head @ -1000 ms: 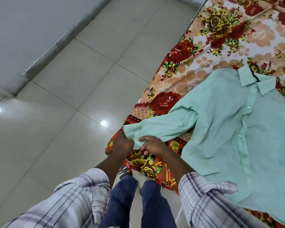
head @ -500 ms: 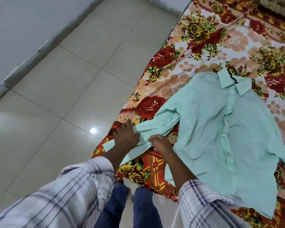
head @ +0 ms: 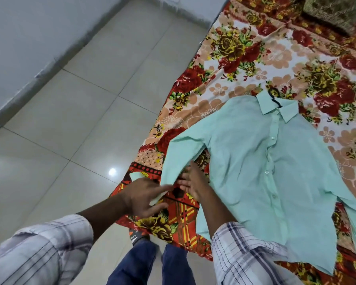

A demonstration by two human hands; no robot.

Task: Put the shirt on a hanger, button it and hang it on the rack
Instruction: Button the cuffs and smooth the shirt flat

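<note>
Head cam: mint shirt (head: 269,167) lies flat, buttoned, on the flowery bedsheet (head: 245,64). My left hand (head: 144,197) pinches the cuff end of its sleeve (head: 179,159), right hand (head: 193,183) sits loose with fingers spread on it

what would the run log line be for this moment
stage: arranging sleeve | shirt: flat, buttoned, on floral bedsheet | hanger hook: at collar | left hand: at cuff | right hand: on sleeve | rack: not visible
</note>
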